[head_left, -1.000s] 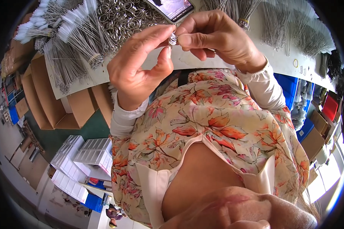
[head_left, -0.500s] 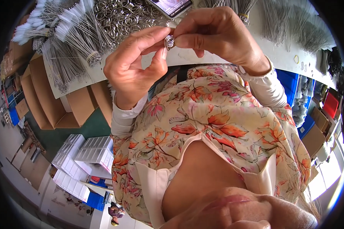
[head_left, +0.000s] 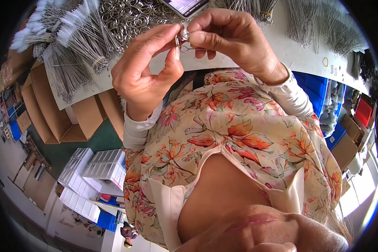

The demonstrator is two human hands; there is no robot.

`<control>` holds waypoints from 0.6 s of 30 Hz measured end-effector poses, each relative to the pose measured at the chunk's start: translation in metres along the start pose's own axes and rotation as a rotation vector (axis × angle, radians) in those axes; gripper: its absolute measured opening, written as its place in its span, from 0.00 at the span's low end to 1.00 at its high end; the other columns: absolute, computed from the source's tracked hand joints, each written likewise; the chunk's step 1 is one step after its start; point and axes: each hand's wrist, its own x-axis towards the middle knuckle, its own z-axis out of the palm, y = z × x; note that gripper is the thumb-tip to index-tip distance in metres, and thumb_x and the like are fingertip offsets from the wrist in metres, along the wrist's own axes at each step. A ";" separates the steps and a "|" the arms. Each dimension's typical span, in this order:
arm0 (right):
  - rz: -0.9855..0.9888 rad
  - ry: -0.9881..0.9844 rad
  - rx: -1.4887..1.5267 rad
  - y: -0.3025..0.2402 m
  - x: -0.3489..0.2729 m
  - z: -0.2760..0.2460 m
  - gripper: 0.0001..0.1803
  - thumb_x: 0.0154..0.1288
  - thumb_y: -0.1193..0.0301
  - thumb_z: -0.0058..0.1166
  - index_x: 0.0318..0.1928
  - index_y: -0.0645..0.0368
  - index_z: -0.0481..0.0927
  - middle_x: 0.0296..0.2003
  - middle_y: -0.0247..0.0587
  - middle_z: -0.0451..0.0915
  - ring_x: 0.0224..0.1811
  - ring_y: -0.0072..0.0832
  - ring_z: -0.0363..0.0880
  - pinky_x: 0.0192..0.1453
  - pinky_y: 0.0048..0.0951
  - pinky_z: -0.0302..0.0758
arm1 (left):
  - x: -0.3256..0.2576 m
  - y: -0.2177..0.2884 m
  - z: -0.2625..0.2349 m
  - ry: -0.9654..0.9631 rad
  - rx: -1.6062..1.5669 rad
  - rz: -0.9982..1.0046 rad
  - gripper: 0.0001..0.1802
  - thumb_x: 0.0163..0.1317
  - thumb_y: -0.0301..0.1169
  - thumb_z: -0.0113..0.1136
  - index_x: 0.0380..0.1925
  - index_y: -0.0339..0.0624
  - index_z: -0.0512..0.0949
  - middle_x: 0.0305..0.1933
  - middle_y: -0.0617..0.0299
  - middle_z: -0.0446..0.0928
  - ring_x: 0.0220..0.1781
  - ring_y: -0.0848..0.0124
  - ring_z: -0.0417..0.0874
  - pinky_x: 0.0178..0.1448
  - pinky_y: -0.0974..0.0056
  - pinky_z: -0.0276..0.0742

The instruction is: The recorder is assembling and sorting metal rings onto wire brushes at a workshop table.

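Above the table's near edge my two hands meet fingertip to fingertip. My left hand [head_left: 145,71] pinches a shiny metal ring [head_left: 177,42] between thumb and forefinger. Against it sits a small stack of coiled metal rings [head_left: 185,34], gripped by the thumb and bent fingers of my right hand [head_left: 241,44]. Just below the stack, a thin wire with a looped end [head_left: 186,49] runs toward my right fingers; where it ends is hidden. Behind the hands lies a heap of loose metal rings [head_left: 128,19].
Bundles of wire-handled brushes [head_left: 77,31] with white bristles lie at the left of the table [head_left: 298,59], with more wire bundles [head_left: 302,25] at the right. A phone [head_left: 187,6] lies at the back. Cardboard boxes [head_left: 56,111] stand below left, a blue bin [head_left: 311,90] below right.
Both hands have shifted slightly up and left. The ring stack has turned and risen between the fingertips, and a wire loop now shows beneath it.
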 end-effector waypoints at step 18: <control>-0.132 -0.182 -0.402 -0.015 0.008 -0.015 0.05 0.61 0.73 0.56 0.34 0.63 0.79 0.27 0.32 0.78 0.24 0.16 0.74 0.26 0.18 0.69 | 0.001 -0.009 -0.002 -0.096 -0.309 -0.249 0.14 0.54 0.15 0.56 0.42 0.26 0.77 0.42 0.53 0.79 0.41 0.72 0.81 0.46 0.72 0.78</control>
